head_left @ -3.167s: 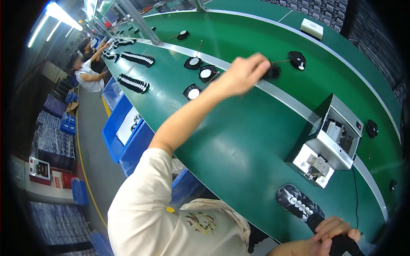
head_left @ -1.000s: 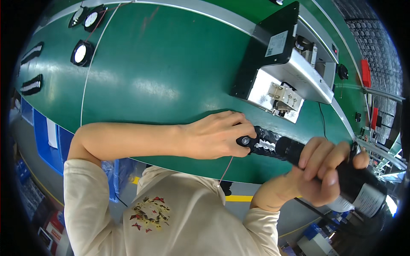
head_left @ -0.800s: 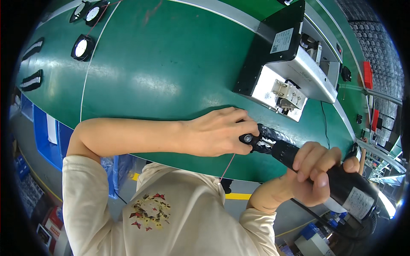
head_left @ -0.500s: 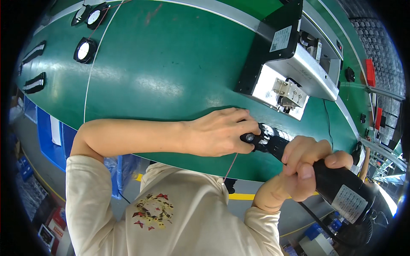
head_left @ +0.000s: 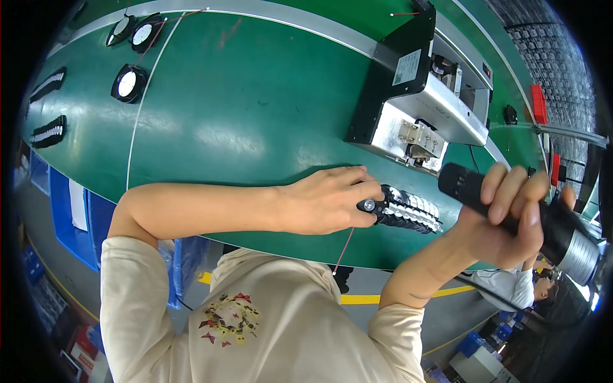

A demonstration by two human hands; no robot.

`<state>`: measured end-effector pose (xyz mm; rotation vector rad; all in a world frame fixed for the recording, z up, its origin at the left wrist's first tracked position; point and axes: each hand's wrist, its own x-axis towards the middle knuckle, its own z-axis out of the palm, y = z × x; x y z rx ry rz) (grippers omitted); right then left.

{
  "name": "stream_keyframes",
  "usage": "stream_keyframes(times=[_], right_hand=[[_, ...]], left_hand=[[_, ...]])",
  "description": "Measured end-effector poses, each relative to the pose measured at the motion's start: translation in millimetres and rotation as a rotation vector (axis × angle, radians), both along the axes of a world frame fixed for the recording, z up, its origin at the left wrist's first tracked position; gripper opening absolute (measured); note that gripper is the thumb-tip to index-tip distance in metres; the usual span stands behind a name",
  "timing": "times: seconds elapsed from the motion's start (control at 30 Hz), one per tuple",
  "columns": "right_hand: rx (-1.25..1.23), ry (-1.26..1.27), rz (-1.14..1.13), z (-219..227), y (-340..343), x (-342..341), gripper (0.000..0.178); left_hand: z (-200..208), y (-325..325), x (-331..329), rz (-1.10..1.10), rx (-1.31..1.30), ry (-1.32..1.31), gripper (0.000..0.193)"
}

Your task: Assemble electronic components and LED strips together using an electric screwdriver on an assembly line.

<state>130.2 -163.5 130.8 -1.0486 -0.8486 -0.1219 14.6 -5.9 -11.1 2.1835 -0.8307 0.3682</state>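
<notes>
My left hand [head_left: 335, 199] is closed round the left end of a black segmented part [head_left: 414, 210] with a row of white and silver ribs, which lies on the green bench top. A small round metal piece shows at its held end, and a thin red wire [head_left: 345, 246] hangs below that hand. My right hand [head_left: 511, 214] grips a black corded tool [head_left: 469, 185] with a thick cylindrical body. Its blunt end is above and to the right of the ribbed part, apart from it. The tool's far end is dim near the picture's rim.
A black and silver metal machine [head_left: 415, 96] stands beyond my hands. Several small black fans with white round centres [head_left: 128, 83] and two ribbed black strips [head_left: 48, 132] lie at the left. Blue bins [head_left: 71, 214] stand below the bench. Another person's sleeve [head_left: 507, 287] shows at lower right.
My right hand has lifted the tool up and right, away from the ribbed part, uncovering its right end. My left hand keeps its hold there.
</notes>
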Motion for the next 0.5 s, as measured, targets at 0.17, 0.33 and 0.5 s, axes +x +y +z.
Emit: stream_keyframes(times=[0.17, 0.33, 0.5], right_hand=[[-0.178, 0.093, -0.107, -5, 26, 8, 0.042], [-0.203, 0.069, 0.051, -3, 21, 1, 0.04], [-0.114, 0.083, 0.091, -13, -18, -41, 0.05]], left_hand=[[-3, 2, 1, -0.01, -0.047, 0.005, 0.023], [-2, 2, -1, -0.002, -0.022, 0.021, 0.023], [-1, 1, -3, 0.001, -0.008, 0.04, 0.024]])
